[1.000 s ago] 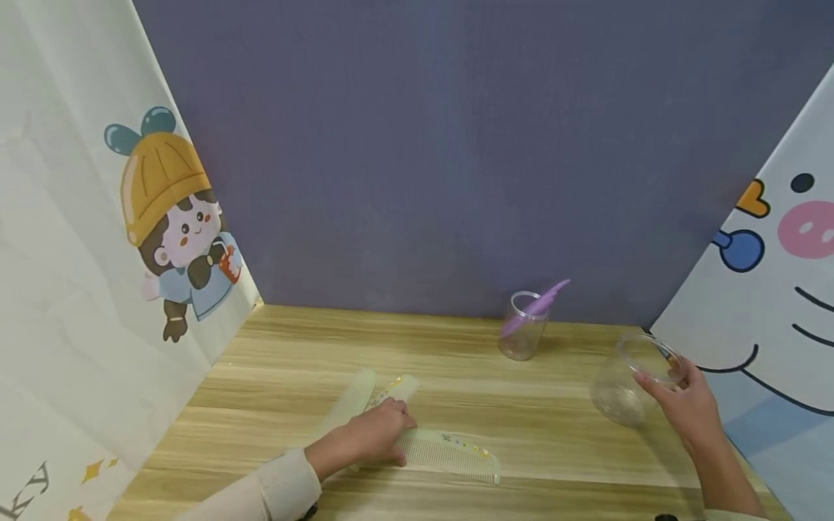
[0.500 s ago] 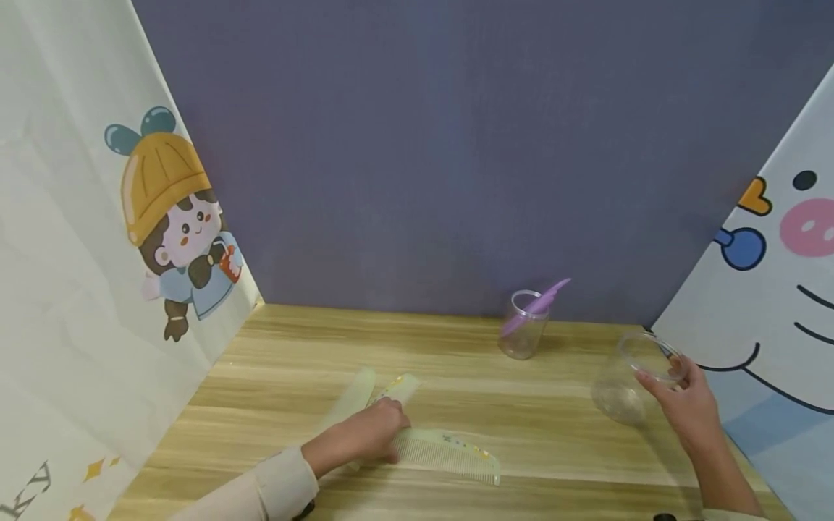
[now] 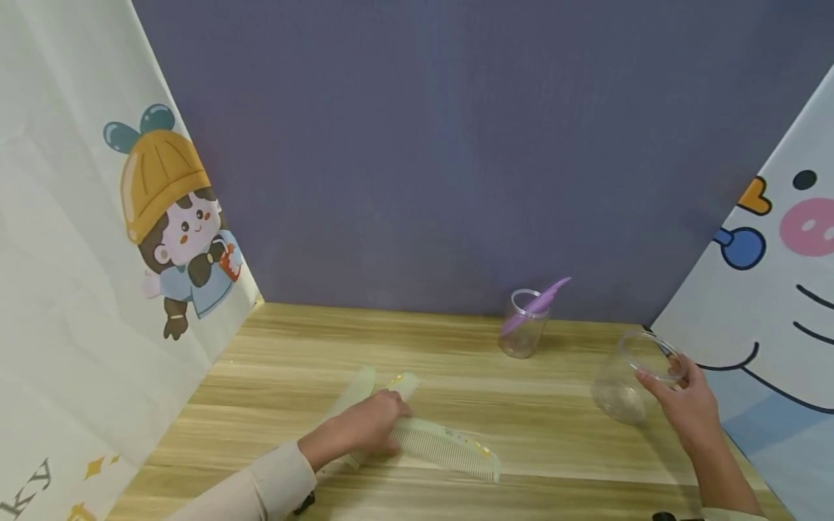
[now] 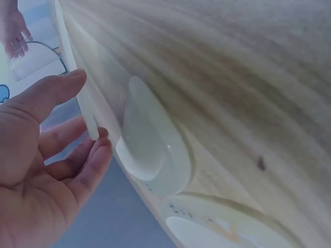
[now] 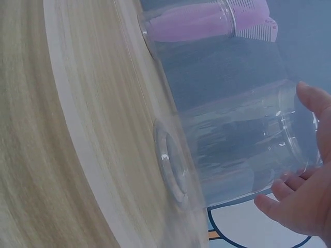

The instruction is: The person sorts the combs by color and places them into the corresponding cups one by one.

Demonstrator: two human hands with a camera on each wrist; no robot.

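Head: the left hand (image 3: 368, 423) pinches a comb (image 3: 446, 443) pointing towards four o'clock; the right hand (image 3: 692, 409) grips a cup (image 3: 615, 396) to its nine o'clock.

Left wrist: picking up the comb seems the step.

Right wrist: fingers (image 5: 282, 190) hold the cup's rim; the next move likely calls for a firm pinch and a steady cup.

Place: seemingly a small booth you are working in
Table (image 3: 260, 405): wood grain is running before you
Backdrop (image 3: 417, 159): plain blue-grey is facing you
Side sheets (image 3: 72, 239): cartoons (image 3: 182, 231) are flanking you
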